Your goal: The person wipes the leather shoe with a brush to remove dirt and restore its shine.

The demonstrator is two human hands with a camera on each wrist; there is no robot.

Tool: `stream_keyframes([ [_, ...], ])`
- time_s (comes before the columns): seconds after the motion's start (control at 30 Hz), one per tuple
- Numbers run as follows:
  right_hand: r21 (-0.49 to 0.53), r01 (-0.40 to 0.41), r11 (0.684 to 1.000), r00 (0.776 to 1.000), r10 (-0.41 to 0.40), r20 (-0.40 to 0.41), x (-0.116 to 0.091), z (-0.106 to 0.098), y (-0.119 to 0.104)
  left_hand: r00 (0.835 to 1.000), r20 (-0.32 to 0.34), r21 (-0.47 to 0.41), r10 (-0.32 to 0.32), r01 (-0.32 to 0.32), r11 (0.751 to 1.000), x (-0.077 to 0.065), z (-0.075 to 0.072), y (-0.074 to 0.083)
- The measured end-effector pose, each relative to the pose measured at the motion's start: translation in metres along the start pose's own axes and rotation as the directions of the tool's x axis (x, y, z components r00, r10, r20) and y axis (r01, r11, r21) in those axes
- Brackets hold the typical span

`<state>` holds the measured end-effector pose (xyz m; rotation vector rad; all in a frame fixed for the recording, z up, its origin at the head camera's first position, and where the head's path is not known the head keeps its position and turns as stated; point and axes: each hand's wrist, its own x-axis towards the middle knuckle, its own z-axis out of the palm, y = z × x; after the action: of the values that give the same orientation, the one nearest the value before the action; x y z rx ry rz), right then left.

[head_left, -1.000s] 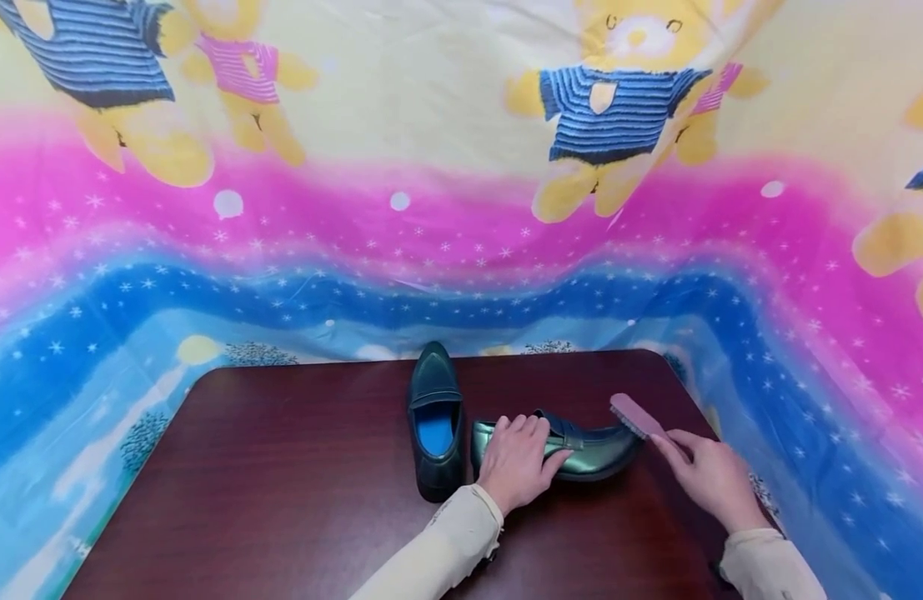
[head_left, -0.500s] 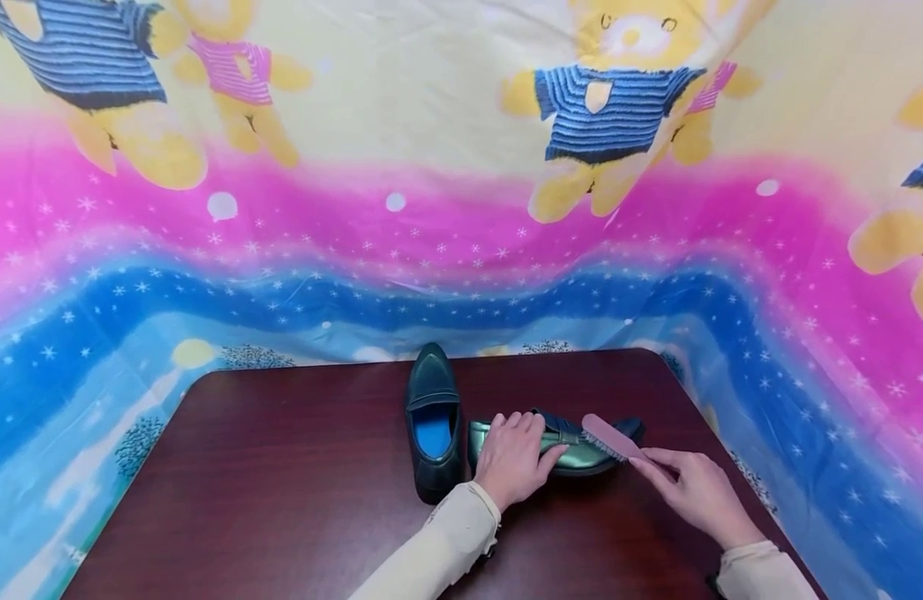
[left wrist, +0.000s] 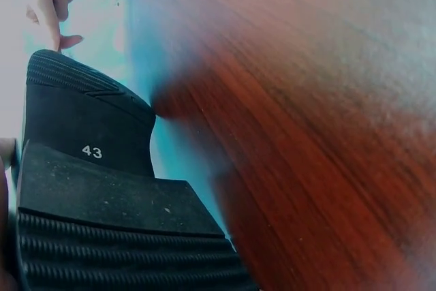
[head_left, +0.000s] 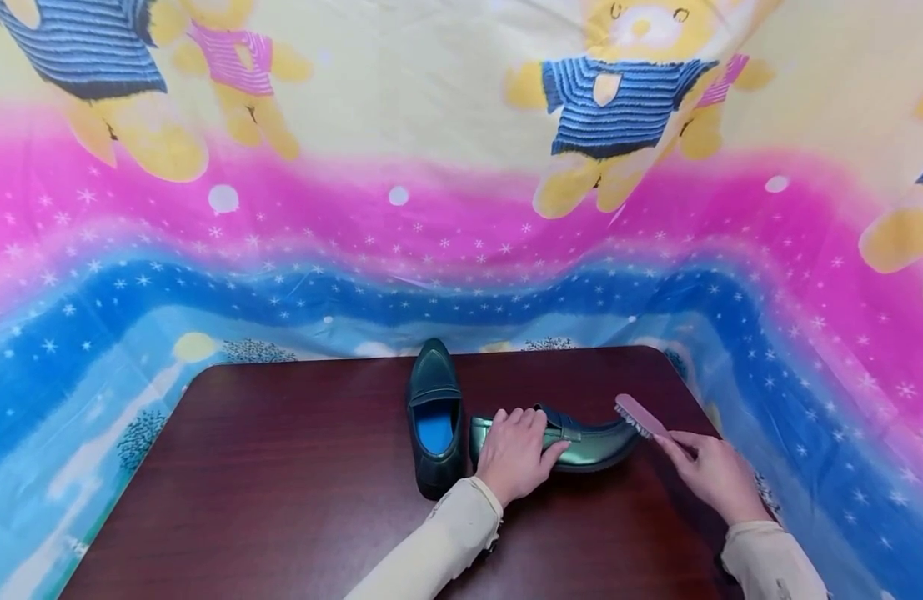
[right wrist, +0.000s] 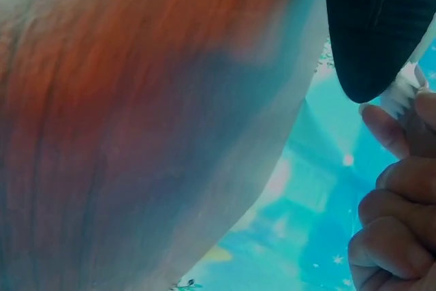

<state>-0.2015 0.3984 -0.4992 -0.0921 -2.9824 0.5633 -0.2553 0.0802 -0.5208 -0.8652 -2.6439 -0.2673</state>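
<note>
My left hand (head_left: 515,454) grips a dark green loafer (head_left: 596,450) by its heel end, the toe pointing right. In the left wrist view the loafer's black sole (left wrist: 88,127), marked 43, is raised off the table. A pink-backed brush (head_left: 639,416) with pale bristles is held by its handle in my right hand (head_left: 716,475); its bristles are at the loafer's toe. The right wrist view has the toe's underside (right wrist: 371,25) with the curled fingers (right wrist: 395,236) below it. Beside the held loafer stands its mate (head_left: 434,425), toe away from me, with a blue insole.
A dark red-brown wooden table (head_left: 281,467) with rounded back corners lies under everything. Behind and around it hangs a printed cloth (head_left: 446,217) with bears and snowflakes, close to the table's back and side edges.
The brush went from the toe in toward the loafer's middle, then back out right to the toe. My left hand keeps its hold on the loafer; the other loafer stays put.
</note>
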Motion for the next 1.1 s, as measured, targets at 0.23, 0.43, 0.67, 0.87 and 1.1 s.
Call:
stream_keyframes([
  [0.23, 0.048, 0.131, 0.99, 0.984, -0.124, -0.129, -0.013, 0.006, -0.022, 1.0, 0.013, -0.013, -0.01, 0.01, 1.0, -0.002, -0.001, -0.001],
  [0.43, 0.106, 0.22, 0.97, 0.97, -0.207, -0.124, -0.029, 0.013, -0.047, 0.999, 0.021, -0.015, -0.028, 0.029, 0.999, -0.001, 0.0, -0.001],
  [0.67, 0.032, 0.195, 0.98, 0.973, -0.189, -0.13, -0.024, 0.012, -0.042, 0.999, 0.032, -0.017, -0.03, 0.03, 0.999, 0.002, 0.0, -0.003],
  [0.87, 0.024, 0.104, 0.994, 0.991, -0.102, -0.082, -0.01, 0.007, -0.021, 0.998, 0.041, -0.02, -0.04, 0.041, 0.999, 0.003, -0.001, -0.004],
  [1.1, -0.009, -0.007, 1.0, 0.999, 0.007, -0.031, 0.002, 0.002, 0.003, 0.999, 0.041, -0.025, -0.032, 0.033, 0.999, 0.001, -0.001, -0.001],
])
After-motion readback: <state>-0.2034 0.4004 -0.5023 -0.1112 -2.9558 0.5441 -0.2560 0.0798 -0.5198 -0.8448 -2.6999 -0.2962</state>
